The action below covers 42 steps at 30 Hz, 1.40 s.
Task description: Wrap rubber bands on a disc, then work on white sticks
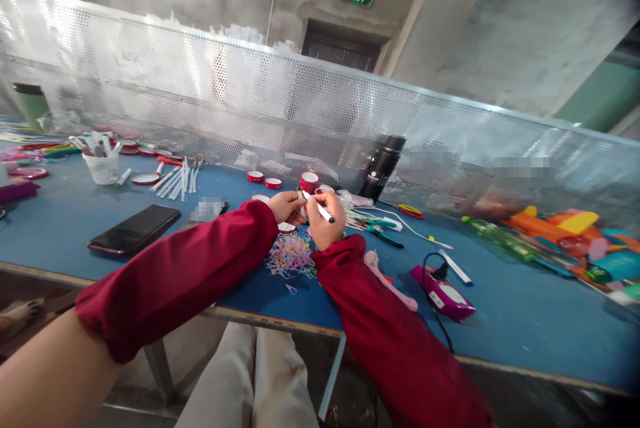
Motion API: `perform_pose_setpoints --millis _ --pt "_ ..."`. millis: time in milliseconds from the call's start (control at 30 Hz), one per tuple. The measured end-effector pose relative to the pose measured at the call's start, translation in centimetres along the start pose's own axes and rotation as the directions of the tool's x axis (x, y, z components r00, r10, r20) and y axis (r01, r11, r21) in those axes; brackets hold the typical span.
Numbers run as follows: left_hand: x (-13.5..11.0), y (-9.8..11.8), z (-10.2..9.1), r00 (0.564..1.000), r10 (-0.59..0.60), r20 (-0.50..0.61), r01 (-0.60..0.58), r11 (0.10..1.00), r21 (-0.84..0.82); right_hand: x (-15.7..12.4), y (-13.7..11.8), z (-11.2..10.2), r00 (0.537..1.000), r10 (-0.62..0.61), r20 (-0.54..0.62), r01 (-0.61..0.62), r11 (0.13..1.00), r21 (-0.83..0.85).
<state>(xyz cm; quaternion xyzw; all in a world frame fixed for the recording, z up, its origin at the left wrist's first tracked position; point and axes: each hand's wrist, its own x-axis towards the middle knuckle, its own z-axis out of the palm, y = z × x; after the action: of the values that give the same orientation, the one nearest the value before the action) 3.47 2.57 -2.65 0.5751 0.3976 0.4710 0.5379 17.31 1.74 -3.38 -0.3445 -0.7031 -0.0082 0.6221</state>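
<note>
My right hand (329, 221) grips a white marker pen (320, 207) with a black end, slanting across the fingers with its tip towards my left hand. Closed in a pinch, my left hand (286, 205) meets the marker's tip side; what its fingers hold is too small to make out. Just below both hands lies a heap of small coloured loops (291, 255), with one stray loop near the table edge. Behind the hands stand red-sided round pieces with white tops (309, 180). A white round piece (287, 227) shows under my left hand.
A black phone (134, 228) and a white cup of pens (101, 168) are on the left of the blue table (525, 321). To the right are a black bottle (383, 168), pliers (384, 235), a purple box with a cable (445, 295) and colourful toys. Perforated metal panelling (320, 101) stands behind.
</note>
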Motion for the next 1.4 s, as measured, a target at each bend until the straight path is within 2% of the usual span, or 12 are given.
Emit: perform_pose_setpoints --millis 1167,1400 --pt "-0.16 0.37 0.12 1.0 -0.019 -0.009 0.019 0.999 0.043 -0.06 -0.1 0.06 1.0 -0.009 0.025 0.008 1.0 0.027" --pt "0.09 -0.04 -0.06 1.0 0.008 0.012 -0.009 0.997 0.072 0.02 -0.1 0.02 1.0 -0.007 0.025 0.006 1.0 0.025"
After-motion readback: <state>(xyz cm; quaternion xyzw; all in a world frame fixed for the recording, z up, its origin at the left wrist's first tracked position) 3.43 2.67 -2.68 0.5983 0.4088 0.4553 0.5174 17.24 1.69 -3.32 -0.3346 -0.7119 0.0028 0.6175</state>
